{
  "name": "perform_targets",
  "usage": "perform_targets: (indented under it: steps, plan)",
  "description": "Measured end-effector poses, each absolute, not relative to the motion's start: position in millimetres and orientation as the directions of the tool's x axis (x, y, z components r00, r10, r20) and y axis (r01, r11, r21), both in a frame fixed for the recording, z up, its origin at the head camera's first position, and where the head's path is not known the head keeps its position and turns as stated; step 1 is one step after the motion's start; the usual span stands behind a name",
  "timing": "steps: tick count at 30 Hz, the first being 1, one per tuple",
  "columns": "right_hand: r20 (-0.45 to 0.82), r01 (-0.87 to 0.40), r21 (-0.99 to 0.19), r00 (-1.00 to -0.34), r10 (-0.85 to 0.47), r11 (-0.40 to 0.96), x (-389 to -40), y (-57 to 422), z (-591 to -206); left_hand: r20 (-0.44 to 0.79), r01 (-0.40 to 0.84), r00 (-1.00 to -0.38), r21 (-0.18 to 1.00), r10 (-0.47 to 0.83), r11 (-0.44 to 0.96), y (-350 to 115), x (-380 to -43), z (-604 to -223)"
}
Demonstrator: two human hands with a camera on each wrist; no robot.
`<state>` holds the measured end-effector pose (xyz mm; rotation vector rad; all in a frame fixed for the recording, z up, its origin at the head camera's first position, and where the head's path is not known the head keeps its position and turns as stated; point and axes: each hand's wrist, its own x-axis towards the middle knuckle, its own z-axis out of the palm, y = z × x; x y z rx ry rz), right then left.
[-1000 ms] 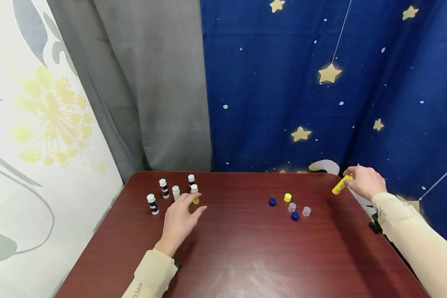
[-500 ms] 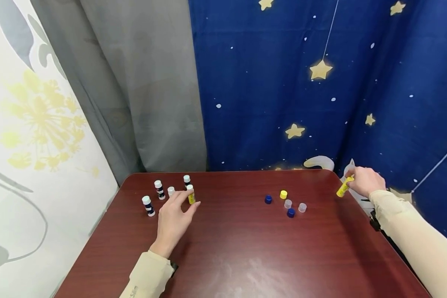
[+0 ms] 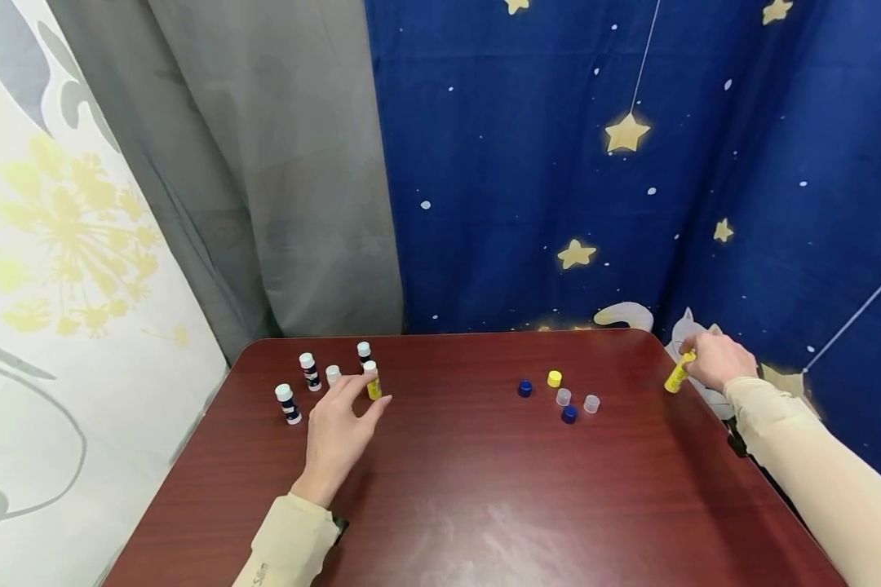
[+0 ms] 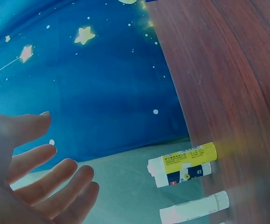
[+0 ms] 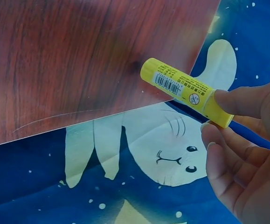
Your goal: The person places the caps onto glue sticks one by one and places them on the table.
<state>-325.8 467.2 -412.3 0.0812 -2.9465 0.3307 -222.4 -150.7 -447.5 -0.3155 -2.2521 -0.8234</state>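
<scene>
My right hand (image 3: pixel 721 361) pinches a yellow glue stick (image 5: pixel 186 91) by one end, between thumb and fingers. In the right wrist view its other end tilts over the table's corner. My left hand (image 3: pixel 340 432) is at the left part of the table, fingers spread and holding nothing. Just past its fingertips stands an uncapped yellow glue stick (image 4: pixel 190 157) with a white top. Around it stand a white glue stick (image 4: pixel 195 206), partly hidden by the hand in the head view, and navy glue sticks (image 3: pixel 289 404), all upright with white tops.
Right of the middle lie loose caps: a yellow cap (image 3: pixel 554 378), blue caps (image 3: pixel 568 414) and clear caps (image 3: pixel 591 403). The dark red table (image 3: pixel 470 489) ends at a blue star-patterned curtain (image 3: pixel 514 204) and a grey curtain (image 3: pixel 316 204).
The head view has turned slightly right, so everything shifts left in it. My right hand has moved a little right and down with the glue stick. My left hand stays near the yellow one.
</scene>
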Motion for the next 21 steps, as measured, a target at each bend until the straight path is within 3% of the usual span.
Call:
perform_targets:
  steps: [21]
  plan:
    - [0.139,-0.062,-0.216,-0.990,-0.032,0.974,-322.3,476.5,-422.1,0.669,0.433,-0.743,0.481,0.000,0.762,-147.7,-226.6,-450.5]
